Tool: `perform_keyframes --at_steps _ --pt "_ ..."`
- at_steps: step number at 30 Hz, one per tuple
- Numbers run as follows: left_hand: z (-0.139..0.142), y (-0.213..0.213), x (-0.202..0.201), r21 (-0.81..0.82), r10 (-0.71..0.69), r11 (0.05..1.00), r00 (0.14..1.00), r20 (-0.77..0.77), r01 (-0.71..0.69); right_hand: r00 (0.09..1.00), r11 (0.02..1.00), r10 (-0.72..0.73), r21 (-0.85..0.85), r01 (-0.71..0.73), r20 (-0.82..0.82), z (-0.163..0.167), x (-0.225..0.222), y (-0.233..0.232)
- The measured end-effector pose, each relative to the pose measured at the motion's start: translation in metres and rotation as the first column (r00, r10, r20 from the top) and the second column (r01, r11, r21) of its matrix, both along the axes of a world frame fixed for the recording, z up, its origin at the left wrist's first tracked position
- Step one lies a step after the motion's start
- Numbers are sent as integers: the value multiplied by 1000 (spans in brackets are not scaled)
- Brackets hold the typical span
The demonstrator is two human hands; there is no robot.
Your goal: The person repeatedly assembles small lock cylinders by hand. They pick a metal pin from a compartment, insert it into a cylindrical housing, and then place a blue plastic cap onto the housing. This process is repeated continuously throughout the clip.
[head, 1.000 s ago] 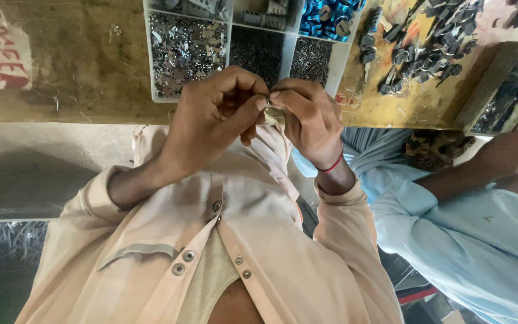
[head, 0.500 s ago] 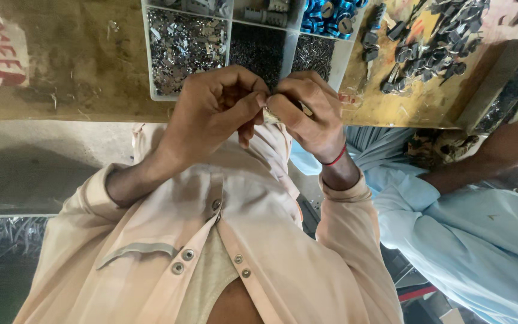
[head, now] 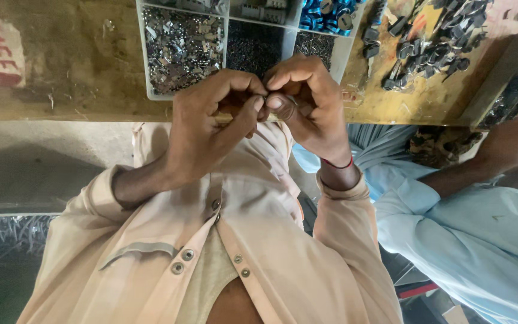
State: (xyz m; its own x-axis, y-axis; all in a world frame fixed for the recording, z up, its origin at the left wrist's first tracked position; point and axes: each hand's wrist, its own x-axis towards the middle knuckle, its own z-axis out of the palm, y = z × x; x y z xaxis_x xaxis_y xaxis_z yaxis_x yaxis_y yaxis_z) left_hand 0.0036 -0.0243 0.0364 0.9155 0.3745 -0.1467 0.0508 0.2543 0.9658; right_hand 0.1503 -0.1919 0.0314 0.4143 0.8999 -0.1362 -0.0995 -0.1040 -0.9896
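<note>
Small metal part sits pinched between the fingertips of both hands, left hand and right hand pressed together. Behind them on the desk stands a tray of metal bits.

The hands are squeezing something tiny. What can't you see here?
- Head view: the tiny part is nearly all hidden between left hand and right hand fingertips.
- Tray: top cut off by the edge; its bits too small to tell.
- Co-worker's hand: its fingers run off the right edge.
</note>
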Motion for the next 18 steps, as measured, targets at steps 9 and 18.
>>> perform_keyframes --at_steps 9,18 --pt "-4 9 1 -204 -32 978 999 15 34 975 995 -92 -44 84 -204 21 -6 17" --pt "-5 20 1 43 -54 998 996 72 51 423 844 372 -491 216 826 37 20 12"
